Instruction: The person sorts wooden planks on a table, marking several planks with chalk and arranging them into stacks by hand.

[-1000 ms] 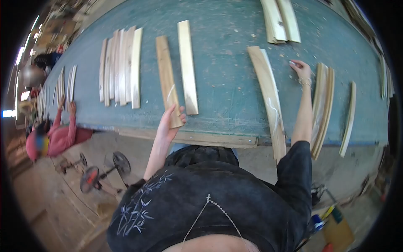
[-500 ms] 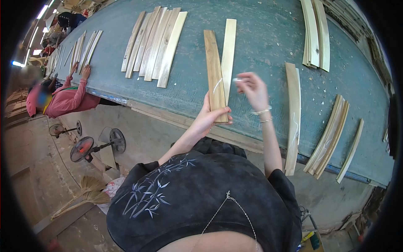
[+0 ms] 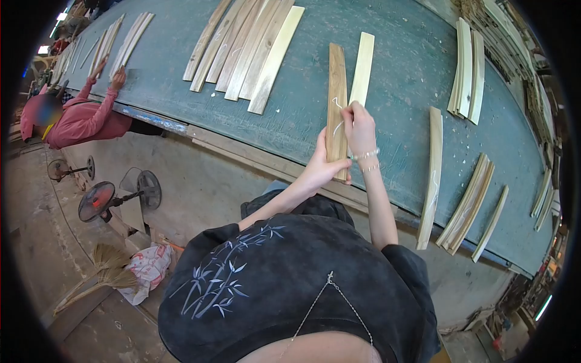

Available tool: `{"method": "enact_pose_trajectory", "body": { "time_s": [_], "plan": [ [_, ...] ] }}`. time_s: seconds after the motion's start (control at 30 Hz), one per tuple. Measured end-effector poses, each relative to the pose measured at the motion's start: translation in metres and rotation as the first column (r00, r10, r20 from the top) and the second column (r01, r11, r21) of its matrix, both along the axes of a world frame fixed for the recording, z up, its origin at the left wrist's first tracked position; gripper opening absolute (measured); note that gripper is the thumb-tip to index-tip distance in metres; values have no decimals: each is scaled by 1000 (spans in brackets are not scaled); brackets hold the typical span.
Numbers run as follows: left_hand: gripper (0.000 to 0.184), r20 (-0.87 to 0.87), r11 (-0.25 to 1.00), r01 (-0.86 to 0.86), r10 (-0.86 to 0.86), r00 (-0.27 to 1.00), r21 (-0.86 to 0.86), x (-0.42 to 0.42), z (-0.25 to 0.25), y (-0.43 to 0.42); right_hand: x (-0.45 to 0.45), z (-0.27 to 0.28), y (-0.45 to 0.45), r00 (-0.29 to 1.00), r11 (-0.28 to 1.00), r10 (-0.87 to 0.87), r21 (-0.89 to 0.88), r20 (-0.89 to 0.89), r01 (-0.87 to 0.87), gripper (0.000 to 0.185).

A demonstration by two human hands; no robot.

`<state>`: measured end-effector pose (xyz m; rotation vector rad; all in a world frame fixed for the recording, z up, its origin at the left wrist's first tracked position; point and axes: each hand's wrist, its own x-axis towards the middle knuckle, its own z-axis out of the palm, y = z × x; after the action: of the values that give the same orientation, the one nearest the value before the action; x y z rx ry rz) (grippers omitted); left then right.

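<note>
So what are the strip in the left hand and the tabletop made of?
The held strip: wood, apparently unvarnished, given its brown grain and dull surface. The tabletop: unclear; its scuffed green surface could be paint or a covering sheet.

The right grip (image 3: 361,128) covers the lower part of the pale strip (image 3: 363,66).

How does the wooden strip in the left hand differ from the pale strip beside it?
The held strip is darker brown; the pale strip is cream. The held strip bears white marks; the pale strip's visible part shows none. Both are long and narrow.
</note>
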<state>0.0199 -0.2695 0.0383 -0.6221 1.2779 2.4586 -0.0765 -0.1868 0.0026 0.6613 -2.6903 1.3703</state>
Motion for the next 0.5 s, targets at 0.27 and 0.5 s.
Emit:
{"method": "enact_pose_trajectory", "body": {
  "time_s": [0.27, 0.5],
  "plan": [
    [79, -26, 998, 51, -50, 998, 33, 9, -12, -18, 26, 6, 60, 864, 908, -263, -191, 430, 372, 14],
    [74, 5, 996, 86, -86, 996, -21, 12, -4, -26, 48, -82, 86, 648, 948, -308, 170, 697, 268, 31]
  ]
}}
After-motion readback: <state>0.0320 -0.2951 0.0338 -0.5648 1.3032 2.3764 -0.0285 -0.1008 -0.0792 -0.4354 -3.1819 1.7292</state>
